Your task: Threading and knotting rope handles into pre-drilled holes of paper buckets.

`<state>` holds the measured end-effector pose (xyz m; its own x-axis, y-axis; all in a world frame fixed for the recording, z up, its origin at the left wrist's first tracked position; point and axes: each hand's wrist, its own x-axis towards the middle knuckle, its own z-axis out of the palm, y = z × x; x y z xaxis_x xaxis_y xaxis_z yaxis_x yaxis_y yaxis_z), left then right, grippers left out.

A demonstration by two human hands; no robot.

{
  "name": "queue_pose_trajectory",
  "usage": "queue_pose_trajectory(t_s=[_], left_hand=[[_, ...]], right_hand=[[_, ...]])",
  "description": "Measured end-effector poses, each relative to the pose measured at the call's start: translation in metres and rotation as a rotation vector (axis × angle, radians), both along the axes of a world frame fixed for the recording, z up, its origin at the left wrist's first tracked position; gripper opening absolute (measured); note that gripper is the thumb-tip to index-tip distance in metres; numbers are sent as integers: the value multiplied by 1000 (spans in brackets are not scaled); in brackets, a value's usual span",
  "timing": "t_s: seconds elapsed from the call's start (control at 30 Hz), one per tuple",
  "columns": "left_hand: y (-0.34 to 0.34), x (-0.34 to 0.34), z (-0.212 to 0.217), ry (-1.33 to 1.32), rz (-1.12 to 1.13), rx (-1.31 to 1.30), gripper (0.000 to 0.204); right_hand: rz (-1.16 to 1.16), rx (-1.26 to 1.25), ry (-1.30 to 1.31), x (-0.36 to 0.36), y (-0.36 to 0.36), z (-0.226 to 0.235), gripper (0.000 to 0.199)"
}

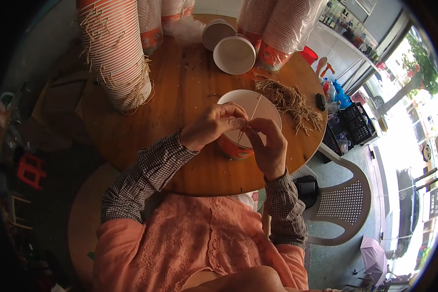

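In front of me on the round wooden table stands a paper bucket [234, 150], white inside with an orange printed wall. A thin string [253, 109] runs across its mouth. Over the bucket, my left hand [213, 125] and my right hand [269, 145] meet, fingertips pinched together on the string. Whether there is a knot between the fingers is too small to make out. Just right of the bucket lies a loose bundle of tan strings [292, 101].
A tall stack of buckets [116, 48] hung with strings rises at the left. Plastic-wrapped bucket stacks [284, 29] stand at the back, near two loose white buckets [234, 55]. A small black object [320, 101] sits by the right table edge [304, 155]. Beyond is a plastic chair [343, 207].
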<state>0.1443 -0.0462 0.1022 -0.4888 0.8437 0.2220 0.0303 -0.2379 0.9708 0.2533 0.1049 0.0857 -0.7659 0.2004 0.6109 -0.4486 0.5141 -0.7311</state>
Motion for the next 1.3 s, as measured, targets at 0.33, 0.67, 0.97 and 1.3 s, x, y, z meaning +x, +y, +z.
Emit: queue_pose_trajectory(t_s=[0.33, 0.67, 0.97, 1.3], left_hand=[[1, 3, -5, -70, -1, 17, 14], [8, 5, -17, 382, 133, 62, 16], [-3, 14, -17, 573, 233, -17, 11], [-2, 18, -22, 751, 204, 51, 12]], right_hand=[[-44, -15, 15, 1, 1, 2, 10], [-65, -74, -11, 1, 2, 0, 10], [-145, -84, 17, -3, 10, -2, 12], [-195, -97, 27, -9, 8, -1, 12]])
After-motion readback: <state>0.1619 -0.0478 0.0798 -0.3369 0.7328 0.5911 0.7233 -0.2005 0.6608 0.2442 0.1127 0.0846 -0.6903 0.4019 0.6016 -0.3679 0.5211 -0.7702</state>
